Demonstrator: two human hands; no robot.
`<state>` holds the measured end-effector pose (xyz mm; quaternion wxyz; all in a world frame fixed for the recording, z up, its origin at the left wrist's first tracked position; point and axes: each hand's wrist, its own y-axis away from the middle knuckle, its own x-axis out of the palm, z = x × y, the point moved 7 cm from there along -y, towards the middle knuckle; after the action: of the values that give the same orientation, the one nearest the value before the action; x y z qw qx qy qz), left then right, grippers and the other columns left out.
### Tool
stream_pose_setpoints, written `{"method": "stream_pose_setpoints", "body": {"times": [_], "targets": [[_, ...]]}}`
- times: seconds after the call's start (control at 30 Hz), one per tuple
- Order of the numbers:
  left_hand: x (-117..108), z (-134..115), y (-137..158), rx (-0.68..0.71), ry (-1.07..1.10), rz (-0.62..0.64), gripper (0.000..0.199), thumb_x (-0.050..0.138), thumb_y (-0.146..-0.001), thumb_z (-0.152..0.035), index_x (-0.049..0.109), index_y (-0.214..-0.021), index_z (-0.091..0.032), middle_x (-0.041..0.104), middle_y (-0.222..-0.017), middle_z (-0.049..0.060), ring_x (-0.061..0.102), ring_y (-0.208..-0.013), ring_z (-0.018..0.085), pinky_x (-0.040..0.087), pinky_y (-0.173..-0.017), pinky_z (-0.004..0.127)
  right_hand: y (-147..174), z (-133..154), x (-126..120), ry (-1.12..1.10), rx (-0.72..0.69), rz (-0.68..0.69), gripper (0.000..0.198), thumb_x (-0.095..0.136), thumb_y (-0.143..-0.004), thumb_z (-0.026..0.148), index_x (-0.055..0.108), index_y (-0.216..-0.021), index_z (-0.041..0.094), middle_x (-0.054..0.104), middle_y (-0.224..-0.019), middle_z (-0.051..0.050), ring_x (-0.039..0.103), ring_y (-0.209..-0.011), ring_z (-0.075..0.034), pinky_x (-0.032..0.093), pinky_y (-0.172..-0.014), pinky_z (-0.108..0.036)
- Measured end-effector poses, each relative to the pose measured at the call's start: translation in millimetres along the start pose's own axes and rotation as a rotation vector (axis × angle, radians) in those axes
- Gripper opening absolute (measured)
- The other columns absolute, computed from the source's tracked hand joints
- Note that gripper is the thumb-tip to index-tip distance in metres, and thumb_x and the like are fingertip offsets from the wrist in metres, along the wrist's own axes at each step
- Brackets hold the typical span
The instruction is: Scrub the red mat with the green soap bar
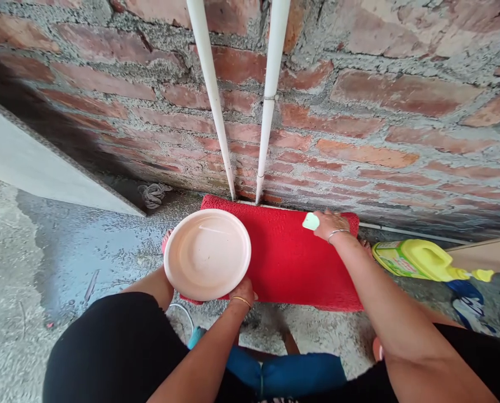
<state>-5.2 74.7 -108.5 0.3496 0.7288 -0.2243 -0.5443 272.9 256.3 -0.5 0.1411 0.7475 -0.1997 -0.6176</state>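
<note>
Holding step: by my reading this is the plate-in-hand stage, with the pink plate (pixel 207 254) lifted face-up over the left end of the red mat (pixel 292 263).
Left hand: the left hand (pixel 242 292) is clasped on the plate's near rim, at the mat's near edge.
Right hand: the right hand (pixel 330 224) rests on the mat's far edge with its fingers closed around a pale green pad (pixel 311 221). Whether that is a sponge or soap cannot be told.
Next move calls for: I judge that the plate, pinched at one rim only, needs a steady, level hold, and the pad has to travel across the mat to reach it.
Brick wall: the brick wall (pixel 380 112) is bare brick with rough mortar and rises directly behind the mat.
Floor: the concrete floor (pixel 65 252) is coarse, and dark and wet-looking to the mat's left.
Grey slab: the grey slab (pixel 32 162) slants well to the left of the mat.
Mat surface: it is a deep-pile red mat lying flat against the wall's foot.
Pipes: two white pipes (pixel 211 89) come down the wall to the mat's far edge.
Bottle: a yellow bottle (pixel 421 260) lies on its side just right of the mat.
Rope: a rope coil (pixel 153 194) lies beyond the mat's left corner.
</note>
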Motion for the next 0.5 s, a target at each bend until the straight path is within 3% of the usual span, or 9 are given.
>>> {"method": "stream_pose_setpoints", "body": {"times": [0.2,0.27,0.37,0.5], "targets": [[-10,-4,1,0.002,-0.135,-0.046,0.034,0.072,-0.058,-0.033,0.067,-0.082,-0.011,0.068,-0.083,0.014,0.063,-0.086,0.029,0.047,-0.084,0.039,-16,125,-11,-0.216,-0.241,-0.054,0.058,0.056,-0.076,0.040,0.040,-0.131,0.031,0.046,-0.123,-0.009,0.045,-0.109,-0.026,0.036,-0.086,-0.036],[-10,-3,0,-0.005,-0.136,-0.044,0.030,0.072,-0.057,-0.032,0.067,-0.079,-0.012,0.068,-0.079,0.011,0.063,-0.081,0.026,0.048,-0.080,0.037,-26,144,-4,-0.268,-0.264,-0.039,0.061,0.055,-0.076,0.040,0.037,-0.134,0.033,0.044,-0.124,-0.008,0.045,-0.109,-0.025,0.036,-0.087,-0.035],[-10,-4,-1,0.006,-0.161,-0.063,0.029,0.071,-0.057,-0.031,0.067,-0.080,-0.013,0.069,-0.080,0.011,0.063,-0.079,0.025,0.049,-0.078,0.035,-37,118,11,-0.290,-0.228,-0.037,0.062,0.056,-0.076,0.043,0.036,-0.134,0.034,0.044,-0.123,-0.007,0.047,-0.107,-0.024,0.037,-0.086,-0.034],[-8,-3,-4,0.019,-0.189,-0.081,0.033,0.071,-0.058,-0.035,0.068,-0.083,-0.013,0.069,-0.084,0.013,0.063,-0.082,0.026,0.048,-0.078,0.036,-29,1,38,-0.268,-0.029,-0.049,0.067,0.058,-0.075,0.045,0.036,-0.136,0.031,0.047,-0.119,-0.008,0.050,-0.105,-0.023,0.038,-0.084,-0.032]]}}
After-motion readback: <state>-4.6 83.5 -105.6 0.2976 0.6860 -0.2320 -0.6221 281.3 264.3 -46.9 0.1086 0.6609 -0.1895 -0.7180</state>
